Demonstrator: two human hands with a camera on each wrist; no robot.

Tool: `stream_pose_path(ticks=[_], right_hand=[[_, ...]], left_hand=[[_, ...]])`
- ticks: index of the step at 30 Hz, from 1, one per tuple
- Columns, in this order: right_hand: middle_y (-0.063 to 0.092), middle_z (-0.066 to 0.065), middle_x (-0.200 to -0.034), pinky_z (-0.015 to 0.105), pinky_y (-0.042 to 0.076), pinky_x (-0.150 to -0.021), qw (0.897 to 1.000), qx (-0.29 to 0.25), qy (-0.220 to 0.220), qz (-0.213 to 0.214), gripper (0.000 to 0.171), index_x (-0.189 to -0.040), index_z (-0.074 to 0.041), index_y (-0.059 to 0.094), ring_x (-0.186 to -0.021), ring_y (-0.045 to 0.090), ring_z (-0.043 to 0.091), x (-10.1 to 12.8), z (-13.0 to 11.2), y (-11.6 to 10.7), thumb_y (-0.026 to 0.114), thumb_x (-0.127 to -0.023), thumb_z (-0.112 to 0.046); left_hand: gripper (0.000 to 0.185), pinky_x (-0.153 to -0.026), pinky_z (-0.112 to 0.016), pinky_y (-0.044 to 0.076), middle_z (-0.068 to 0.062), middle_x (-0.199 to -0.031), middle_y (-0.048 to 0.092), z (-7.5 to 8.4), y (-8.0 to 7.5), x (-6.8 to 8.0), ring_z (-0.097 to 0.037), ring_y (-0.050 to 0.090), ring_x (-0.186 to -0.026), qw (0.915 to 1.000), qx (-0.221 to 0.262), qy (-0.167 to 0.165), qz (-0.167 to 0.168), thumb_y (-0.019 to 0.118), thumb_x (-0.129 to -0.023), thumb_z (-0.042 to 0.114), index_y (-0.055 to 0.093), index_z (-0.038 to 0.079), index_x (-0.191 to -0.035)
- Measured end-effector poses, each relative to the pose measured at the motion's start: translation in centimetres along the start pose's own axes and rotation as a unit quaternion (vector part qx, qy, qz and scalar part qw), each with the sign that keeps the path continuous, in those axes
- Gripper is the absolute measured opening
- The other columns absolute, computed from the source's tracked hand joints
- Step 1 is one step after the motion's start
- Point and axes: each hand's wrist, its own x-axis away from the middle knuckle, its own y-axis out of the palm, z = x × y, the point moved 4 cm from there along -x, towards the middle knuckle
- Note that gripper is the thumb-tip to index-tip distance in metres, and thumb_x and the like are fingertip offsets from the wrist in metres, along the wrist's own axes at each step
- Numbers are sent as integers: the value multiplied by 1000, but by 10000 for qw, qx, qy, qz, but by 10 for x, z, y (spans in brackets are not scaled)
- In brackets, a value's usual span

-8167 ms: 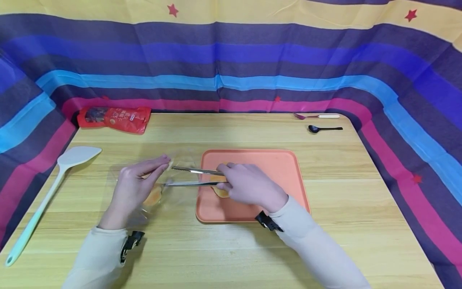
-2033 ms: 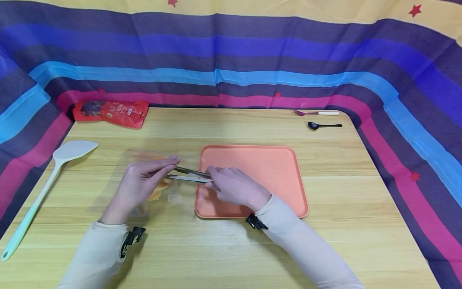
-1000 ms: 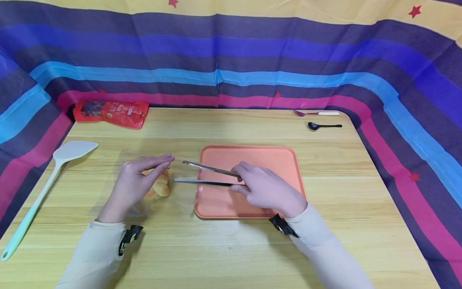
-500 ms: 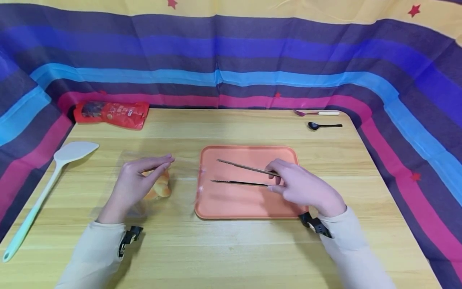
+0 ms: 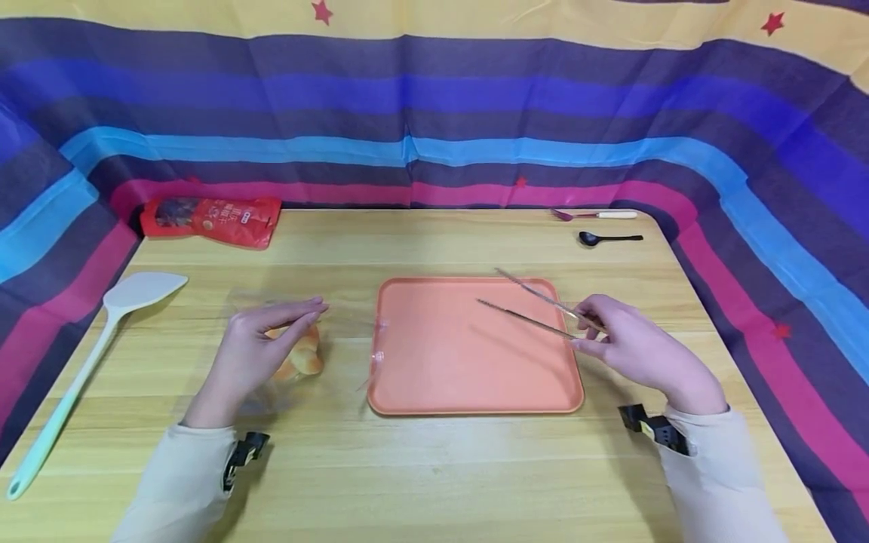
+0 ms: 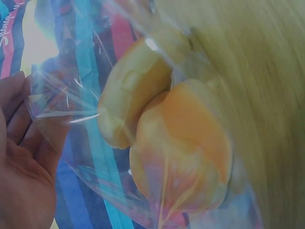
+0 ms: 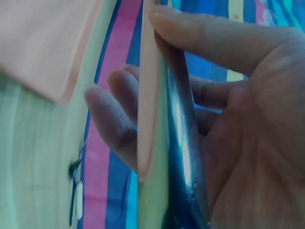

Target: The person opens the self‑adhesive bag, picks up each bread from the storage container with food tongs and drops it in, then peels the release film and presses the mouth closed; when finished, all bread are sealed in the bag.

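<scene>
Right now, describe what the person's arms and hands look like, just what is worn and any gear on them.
Both arms wear long, pale beige sleeves that end at the wrists. The left hand and the right hand are bare, with no gloves, and no rings are visible in the head view. A small black clip-like device sits at each cuff, one on the left sleeve and one on the right sleeve. No cables show.

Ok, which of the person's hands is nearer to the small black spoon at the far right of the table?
Right. The right hand, gripping metal tongs, sits just below the small black spoon; the left hand holds the clear bag across the table.
</scene>
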Motion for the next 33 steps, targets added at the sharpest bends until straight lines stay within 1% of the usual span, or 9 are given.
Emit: stream_pose_path(ticks=[2,6,12,16,19,20,23,27,33], right_hand=[[57,6,-91,37,47,-66,9999,15,121,115,27,-106,-1,55,-79,55,19,5,9,-3,72,-91,-15],[58,5,-87,36,45,-64,9984,106,398,378,31,-105,1,55,-76,54,20,14,28,-7,72,-91,-20],[53,5,-78,34,39,-59,9937,320,760,756,31,-98,1,52,-68,48,20,28,54,-11,71,-92,-23],[54,6,-81,34,39,-58,9895,356,1097,874,36,-105,5,51,-66,47,20,32,70,-11,67,-95,-26],[54,8,-81,34,39,-57,9864,353,1332,893,41,-110,10,50,-66,48,21,34,80,-10,62,-98,-27],[53,9,-80,34,39,-56,9855,371,1388,905,41,-109,11,49,-65,47,21,34,83,-10,61,-98,-28],[49,10,-74,34,38,-54,9836,474,1456,951,37,-97,10,50,-62,46,22,35,91,-8,58,-100,-26],[46,10,-69,35,38,-53,9829,604,1508,869,36,-81,3,48,-59,45,24,35,101,-5,55,-101,-26],[45,11,-69,36,39,-52,9815,571,1729,591,42,-75,0,47,-59,46,25,34,109,0,50,-102,-31]], left_hand=[[25,-86,-11,46,-3,-115,71,0,0,0,-1,63,-104,10000,-4,-11,-16,72,-88,-1,76,9,-111],[26,-86,-10,46,-3,-115,71,-1,0,2,0,62,-104,10000,-21,-65,-28,72,-88,-2,76,9,-111],[26,-85,-9,46,-4,-113,71,-1,0,2,-7,65,-103,9999,-33,-108,-27,72,-88,-2,76,9,-111],[25,-84,-9,46,-4,-112,71,0,0,2,-7,66,-101,9999,14,-144,1,72,-87,-2,76,8,-110],[25,-84,-9,46,-4,-112,71,1,0,1,-5,65,-101,9999,54,-134,30,72,-87,-2,76,8,-110],[25,-83,-8,46,-5,-112,71,2,0,1,-5,65,-101,9999,64,-134,35,72,-87,-2,76,8,-110],[25,-84,-8,46,-5,-112,71,2,-1,1,-6,66,-101,9999,59,-122,35,72,-88,-2,76,8,-110],[24,-84,-9,46,-5,-112,71,1,0,0,-11,67,-100,9999,10,-145,10,72,-88,-1,76,8,-110],[25,-82,-10,47,-4,-113,71,0,0,0,-11,67,-100,9995,-82,-308,-82,72,-88,-1,76,9,-110]])
